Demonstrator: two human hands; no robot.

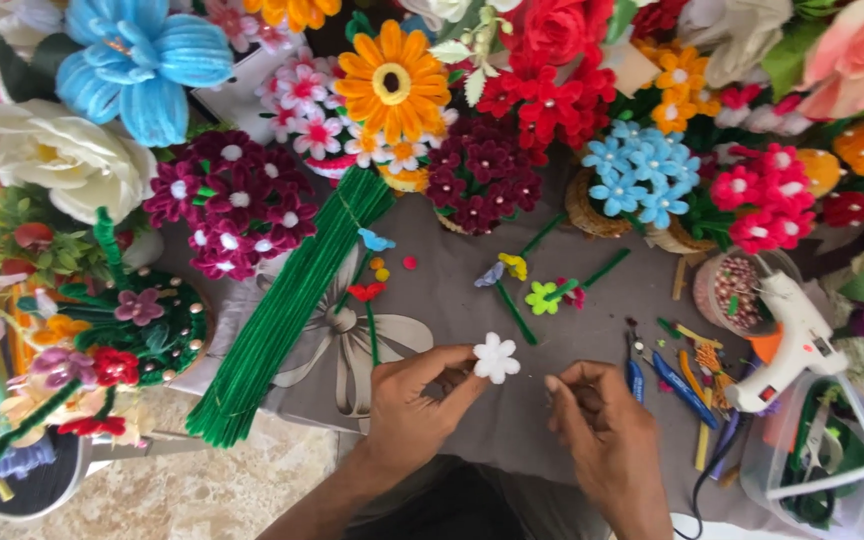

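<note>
Left hand [414,405] pinches a white flower [496,357]; right hand [607,430], apparently empty, curls just beside it.

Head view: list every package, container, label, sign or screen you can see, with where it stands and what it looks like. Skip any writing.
No signs or screens show.
Clear round tub: right of centre, holds small beads.
Clear plastic box: bottom right corner, holds green and white tools.
Small label: red and white patch on the white glue gun, right.
Woven basket: under the blue flowers, tan, round.
The left hand holds a white flower.
</note>
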